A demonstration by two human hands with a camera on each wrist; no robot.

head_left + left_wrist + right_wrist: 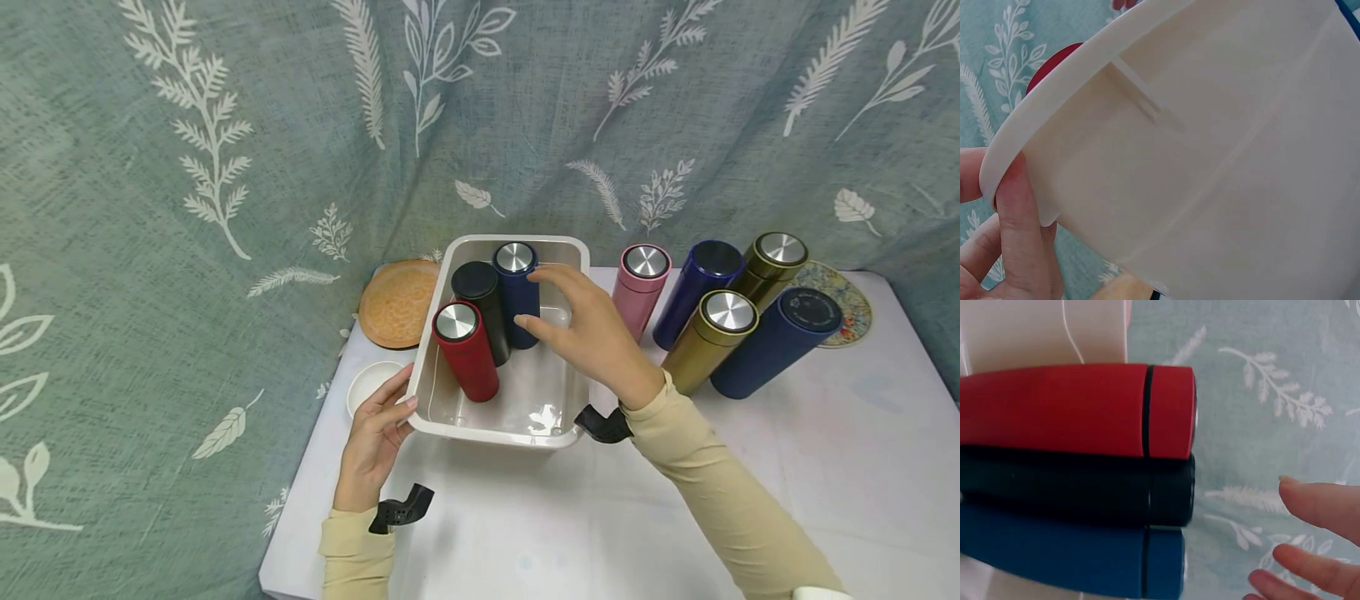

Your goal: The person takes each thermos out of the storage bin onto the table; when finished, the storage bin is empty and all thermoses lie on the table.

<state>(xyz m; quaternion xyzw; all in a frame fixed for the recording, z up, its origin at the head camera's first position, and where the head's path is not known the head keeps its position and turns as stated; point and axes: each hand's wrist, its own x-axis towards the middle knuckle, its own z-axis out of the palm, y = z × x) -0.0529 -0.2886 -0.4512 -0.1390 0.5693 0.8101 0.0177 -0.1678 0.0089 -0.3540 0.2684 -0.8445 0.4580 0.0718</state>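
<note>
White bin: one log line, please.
left hand: grips bin; right hand: empty, near blue bottle; also in bin: black bottle, red bottle

Room of unclear kind: leaf-print green cloth (525,150) behind a white table (517,533).

The left hand (375,437) is holding the near left corner of a white bin (487,437), thumb over the rim. Inside, a red bottle (471,367), a black bottle (486,310) and a blue bottle (517,298) are standing upright along the left side. The right hand (592,333) is hovering over the bin by the blue bottle — thumb and fingers apart. To the right, a pink bottle (640,290) and a gold bottle (705,343) are standing among others — all on a white table (517,533).
</note>
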